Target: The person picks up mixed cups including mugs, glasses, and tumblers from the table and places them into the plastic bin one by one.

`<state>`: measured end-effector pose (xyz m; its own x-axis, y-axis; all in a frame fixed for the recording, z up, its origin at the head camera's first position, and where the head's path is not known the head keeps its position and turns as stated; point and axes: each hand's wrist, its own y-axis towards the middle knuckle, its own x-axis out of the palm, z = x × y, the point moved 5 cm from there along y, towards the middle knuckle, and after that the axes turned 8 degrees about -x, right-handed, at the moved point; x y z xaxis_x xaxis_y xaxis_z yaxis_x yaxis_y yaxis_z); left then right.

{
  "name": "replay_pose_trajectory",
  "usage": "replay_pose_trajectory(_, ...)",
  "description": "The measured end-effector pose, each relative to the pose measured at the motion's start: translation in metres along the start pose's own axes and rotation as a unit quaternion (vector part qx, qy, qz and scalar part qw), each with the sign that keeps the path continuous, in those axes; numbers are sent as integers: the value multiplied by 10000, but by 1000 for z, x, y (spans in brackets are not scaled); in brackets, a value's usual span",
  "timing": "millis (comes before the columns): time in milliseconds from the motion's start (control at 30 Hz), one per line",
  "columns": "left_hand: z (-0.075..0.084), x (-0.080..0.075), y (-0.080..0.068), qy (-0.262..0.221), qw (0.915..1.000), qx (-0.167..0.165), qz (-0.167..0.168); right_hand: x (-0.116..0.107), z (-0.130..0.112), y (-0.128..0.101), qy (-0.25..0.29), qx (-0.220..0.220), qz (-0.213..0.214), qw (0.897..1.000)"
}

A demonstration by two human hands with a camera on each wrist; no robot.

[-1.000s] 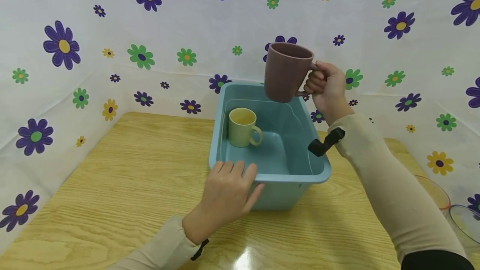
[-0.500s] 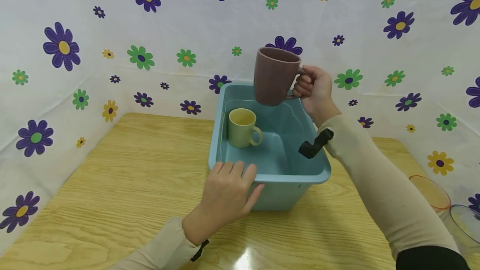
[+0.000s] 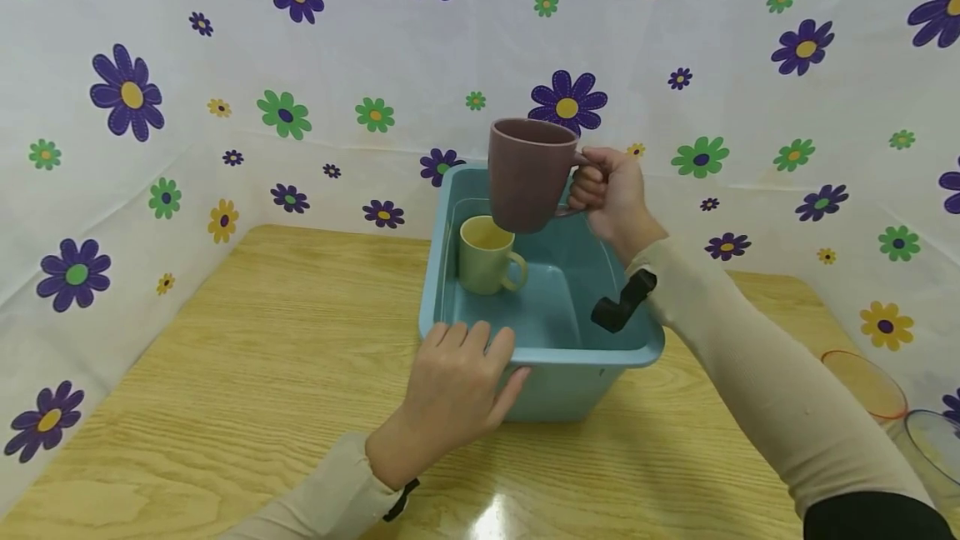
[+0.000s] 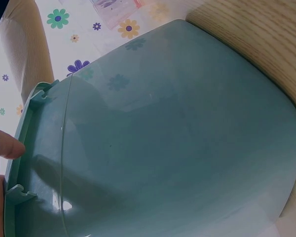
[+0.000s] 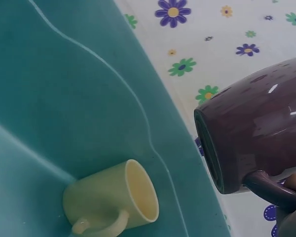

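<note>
We see a light wooden table (image 3: pixel 225 373) with a white cloth printed with purple, green and yellow flowers (image 3: pixel 225 65) standing behind it and at both sides. Near the back edge of the table stands a blue-green rectangular plastic tub (image 3: pixel 592 352). Our left hand (image 3: pixel 457 386) rests on the near rim of the tub at its left corner, the fingers lying straight over the rim and the thumb against the outer wall; it does not hold anything. The left wrist view shows only the smooth outer wall of the tub and one fingertip at the rim.

Inside the tub, in its far left corner, a pale yellow-green ceramic mug (image 3: pixel 487 257) stands upright with its handle turned to the right. Above the tub, over its back part and just above this mug, our right hand (image 3: pixel 615 194) grips a brown-purple ceramic mug (image 3: pixel 528 177) by the handle, fingers curled through it. The mug is upright and does not touch the tub.

At the right edge of the table we see two clear glass bowls (image 3: pixel 873 386), partly cut off. We can read no writing or label anywhere.
</note>
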<state>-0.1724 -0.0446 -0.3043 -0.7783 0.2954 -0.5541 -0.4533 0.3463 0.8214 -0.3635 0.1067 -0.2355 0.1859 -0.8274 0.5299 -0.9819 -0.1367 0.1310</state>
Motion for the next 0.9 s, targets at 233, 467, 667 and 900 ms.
replay_pose_trajectory(233, -1, 0, 0, 18, 10000, -3, 30, -1, 8, -5, -488, 340, -8, 9982)
replay_pose_trajectory(467, 0, 0, 0, 30, 10000, 7, 73, -4, 14, -8, -809, 555, -105, 9951)
replay_pose_trajectory(667, 0, 0, 0, 30, 10000, 4, 67, -9, 18, -11, -1201, 731, -152, 9900)
replay_pose_trajectory(900, 0, 1, 0, 20, 10000, -11, 16, -12, 23, -11, -1633, 936, -197, 9819)
